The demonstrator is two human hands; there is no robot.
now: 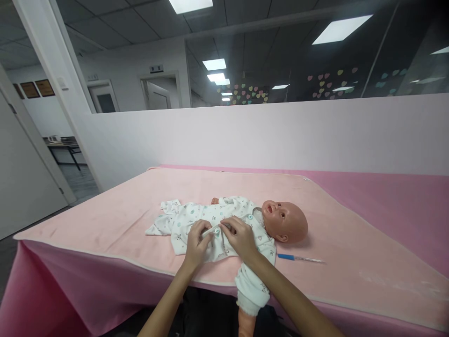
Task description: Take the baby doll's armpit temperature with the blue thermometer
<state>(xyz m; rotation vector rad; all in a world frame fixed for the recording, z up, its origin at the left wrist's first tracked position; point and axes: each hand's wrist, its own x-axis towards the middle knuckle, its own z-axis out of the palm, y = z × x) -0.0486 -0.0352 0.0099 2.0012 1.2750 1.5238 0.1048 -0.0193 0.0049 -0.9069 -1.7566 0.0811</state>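
Observation:
A baby doll (288, 222) lies on its back, head to the right, dressed in a white printed baby outfit (191, 216). Over the doll's belly, my left hand (198, 241) pinches the front edge of the outfit. Close beside it, my right hand (239, 234) has its fingertips closed on the same edge. A round snap button (217, 230) shows on the cloth between the two hands. One sleeved arm of the doll (246, 323) hangs over the table's front edge, under my right forearm. The fingertips partly hide the cloth they grip.
A thin clear stick with a blue end (286, 257), like a thermometer, lies near the doll's head. Beneath the doll is a peach mat (115, 224) over a pink tablecloth (403, 206). A white low wall (280, 135) with glass above stands behind.

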